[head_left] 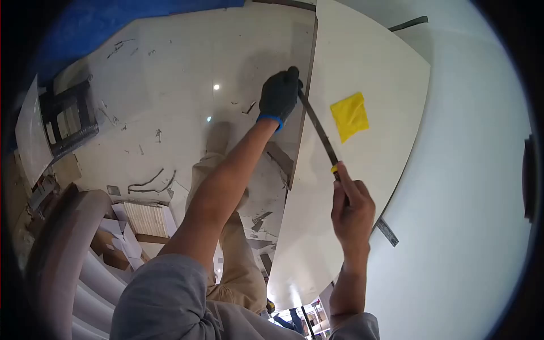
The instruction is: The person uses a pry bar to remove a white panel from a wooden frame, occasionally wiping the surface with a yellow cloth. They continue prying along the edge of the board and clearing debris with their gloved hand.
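Note:
A long, dark, flat metal file [322, 131] slants across the edge of a cream-coloured panel [391, 85]. My right hand [352, 209], bare, wraps around its handle, where a yellow collar shows. At the far end my left hand [279, 95], in a dark grey glove with a blue cuff, is closed on the file's tip. The panel's dark edge [310, 62] runs below the left hand. On the panel, right of the file, lies a crumpled yellow cloth [350, 116].
Dark strips and scraps [152, 184] litter the pale floor [181, 68]. Open cardboard boxes [116, 243] and a rounded padded piece of furniture [68, 249] stand at lower left. Blue sheeting [113, 22] covers the upper left. A white wall [470, 198] rises beyond the panel.

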The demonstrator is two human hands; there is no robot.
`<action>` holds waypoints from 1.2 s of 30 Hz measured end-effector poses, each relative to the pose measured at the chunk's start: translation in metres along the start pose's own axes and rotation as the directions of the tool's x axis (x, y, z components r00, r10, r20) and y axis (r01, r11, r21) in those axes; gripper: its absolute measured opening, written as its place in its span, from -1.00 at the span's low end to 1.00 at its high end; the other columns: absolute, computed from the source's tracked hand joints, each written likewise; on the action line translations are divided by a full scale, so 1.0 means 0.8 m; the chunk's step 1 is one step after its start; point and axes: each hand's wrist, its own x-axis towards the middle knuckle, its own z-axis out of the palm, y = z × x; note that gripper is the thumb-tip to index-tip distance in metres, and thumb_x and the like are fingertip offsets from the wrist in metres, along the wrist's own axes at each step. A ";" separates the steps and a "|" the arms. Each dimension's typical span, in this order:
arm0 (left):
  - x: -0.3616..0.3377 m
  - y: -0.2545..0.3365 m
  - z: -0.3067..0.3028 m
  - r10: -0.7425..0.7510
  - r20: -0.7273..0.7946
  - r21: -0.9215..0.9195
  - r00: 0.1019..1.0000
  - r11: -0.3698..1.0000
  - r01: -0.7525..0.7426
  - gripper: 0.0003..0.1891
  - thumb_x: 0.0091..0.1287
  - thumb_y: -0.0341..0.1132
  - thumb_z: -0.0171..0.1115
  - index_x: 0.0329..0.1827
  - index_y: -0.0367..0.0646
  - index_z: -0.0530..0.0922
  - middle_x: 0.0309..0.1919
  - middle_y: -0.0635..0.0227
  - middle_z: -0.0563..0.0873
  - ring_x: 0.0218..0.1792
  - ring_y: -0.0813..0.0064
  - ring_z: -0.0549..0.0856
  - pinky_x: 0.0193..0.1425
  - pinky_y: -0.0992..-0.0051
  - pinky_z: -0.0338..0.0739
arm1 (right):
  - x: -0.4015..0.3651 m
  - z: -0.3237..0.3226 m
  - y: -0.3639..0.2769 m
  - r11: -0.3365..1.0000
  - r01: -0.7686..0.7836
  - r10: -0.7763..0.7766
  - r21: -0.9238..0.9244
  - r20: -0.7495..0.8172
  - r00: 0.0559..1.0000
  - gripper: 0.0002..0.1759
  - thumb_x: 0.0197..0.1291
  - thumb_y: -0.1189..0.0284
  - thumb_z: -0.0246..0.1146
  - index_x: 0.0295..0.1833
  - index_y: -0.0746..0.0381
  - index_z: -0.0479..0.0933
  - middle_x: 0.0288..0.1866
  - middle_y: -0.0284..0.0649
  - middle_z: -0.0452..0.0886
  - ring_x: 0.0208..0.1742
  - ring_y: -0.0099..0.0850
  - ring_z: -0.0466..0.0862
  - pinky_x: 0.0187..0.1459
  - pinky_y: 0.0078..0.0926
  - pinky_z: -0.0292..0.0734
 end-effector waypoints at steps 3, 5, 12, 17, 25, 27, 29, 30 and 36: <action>0.058 0.014 0.005 0.232 -0.075 0.231 0.970 0.950 -0.210 -0.57 0.41 -0.01 -0.06 -0.32 -0.17 0.62 -0.42 0.09 0.72 -0.34 0.19 0.72 -0.23 0.23 0.58 | 0.054 -0.022 -0.012 0.999 0.030 -0.030 -0.044 -0.006 1.000 -0.61 0.22 0.50 0.25 0.19 0.05 0.58 -0.52 -0.27 0.52 -0.62 -0.42 0.53 -0.54 -0.42 0.46; 0.111 0.021 0.019 0.467 -0.081 0.514 0.881 0.777 -0.365 -0.61 0.41 -0.09 -0.09 -0.38 -0.17 0.59 -0.40 0.08 0.71 -0.32 0.10 0.70 -0.22 0.16 0.55 | 0.097 -0.032 -0.021 0.995 0.035 -0.037 -0.091 -0.014 0.999 -0.62 0.23 0.50 0.25 0.18 0.05 0.58 -0.53 -0.28 0.50 -0.64 -0.43 0.51 -0.55 -0.42 0.44; 0.136 0.010 0.023 0.344 -0.036 0.563 0.938 0.783 -0.265 -0.75 0.33 -0.19 0.00 -0.25 -0.19 0.51 -0.37 0.06 0.68 -0.28 0.01 0.68 -0.18 0.07 0.54 | 0.133 -0.004 -0.015 0.984 0.089 -0.085 -0.155 0.029 0.996 -0.62 0.26 0.43 0.21 0.20 0.04 0.56 -0.49 -0.26 0.53 -0.63 -0.34 0.55 -0.57 -0.39 0.47; 0.108 -0.133 0.002 0.172 0.224 0.729 0.959 0.624 -0.282 -0.84 0.23 -0.26 0.12 -0.28 -0.17 0.50 -0.41 0.07 0.66 -0.32 0.03 0.68 -0.25 0.09 0.55 | 0.115 0.060 -0.012 0.955 0.072 0.010 -0.286 0.276 0.961 -0.61 0.26 0.34 0.20 0.22 -0.04 0.54 -0.43 -0.31 0.55 -0.60 -0.31 0.58 -0.55 -0.38 0.52; 0.067 -0.064 0.036 0.371 0.011 0.580 0.929 0.754 -0.308 -0.83 0.22 -0.26 0.13 -0.24 -0.17 0.50 -0.43 0.11 0.65 -0.34 0.07 0.67 -0.25 0.14 0.55 | 0.081 0.002 -0.007 0.990 -0.025 0.047 -0.137 0.159 0.986 -0.59 0.20 0.44 0.27 0.19 -0.02 0.57 -0.47 -0.34 0.55 -0.59 -0.40 0.58 -0.54 -0.40 0.52; 0.055 -0.102 0.019 0.270 0.119 0.676 0.956 0.683 -0.277 -0.78 0.26 -0.21 0.10 -0.23 -0.18 0.52 -0.38 0.08 0.68 -0.33 0.05 0.68 -0.22 0.14 0.57 | 0.075 0.034 -0.007 0.987 -0.029 0.064 -0.159 0.217 0.974 -0.63 0.20 0.36 0.26 0.16 -0.02 0.57 -0.45 -0.27 0.56 -0.54 -0.30 0.62 -0.48 -0.31 0.56; 0.036 -0.157 0.006 0.200 0.193 0.741 0.961 0.612 -0.276 -0.78 0.31 -0.24 0.02 -0.23 -0.20 0.54 -0.37 0.06 0.69 -0.33 0.05 0.69 -0.22 0.13 0.58 | 0.075 0.045 -0.008 0.981 -0.058 0.118 -0.186 0.333 0.935 -0.64 0.21 0.35 0.26 0.14 -0.02 0.57 -0.43 -0.23 0.57 -0.51 -0.23 0.63 -0.44 -0.22 0.56; 0.027 -0.156 -0.002 0.150 0.173 0.757 0.973 0.611 -0.229 -0.79 0.33 -0.30 -0.04 -0.22 -0.20 0.54 -0.39 0.06 0.69 -0.33 0.06 0.70 -0.23 0.12 0.59 | 0.084 0.039 -0.011 0.986 -0.063 0.111 -0.157 0.318 0.942 -0.65 0.21 0.34 0.26 0.14 -0.02 0.57 -0.42 -0.21 0.57 -0.49 -0.20 0.64 -0.42 -0.20 0.56; 0.049 -0.083 -0.004 0.125 0.139 0.521 0.982 0.834 -0.180 -0.62 0.38 -0.12 -0.08 -0.29 -0.27 0.57 -0.41 -0.01 0.69 -0.37 0.06 0.71 -0.24 0.13 0.58 | 0.110 -0.059 -0.038 0.988 -0.085 0.050 0.126 0.258 0.965 -0.66 0.21 0.47 0.24 0.13 0.15 0.55 -0.36 -0.05 0.59 -0.35 -0.09 0.63 -0.28 -0.21 0.54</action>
